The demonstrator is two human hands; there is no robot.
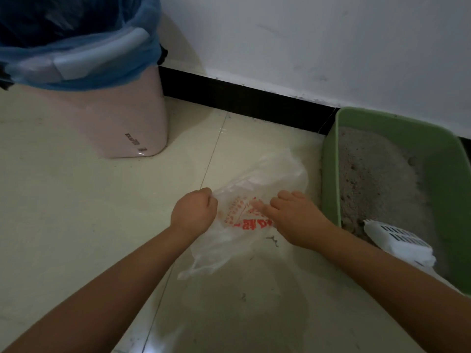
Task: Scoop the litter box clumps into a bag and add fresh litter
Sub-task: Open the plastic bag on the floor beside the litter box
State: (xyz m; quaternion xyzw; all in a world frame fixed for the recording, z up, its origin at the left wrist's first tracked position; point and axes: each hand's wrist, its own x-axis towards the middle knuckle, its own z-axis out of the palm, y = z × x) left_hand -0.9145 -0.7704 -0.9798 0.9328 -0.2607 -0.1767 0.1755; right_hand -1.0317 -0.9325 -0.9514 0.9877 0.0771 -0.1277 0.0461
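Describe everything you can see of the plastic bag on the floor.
The plastic bag is thin, clear and crumpled, with red print on it, too blurred to read. It lies on the pale tiled floor between the pink bin and the green litter box. The left hand is closed on its edge; the right hand rests on it with fingers spread. One loop handle trails toward the person. It looks empty.
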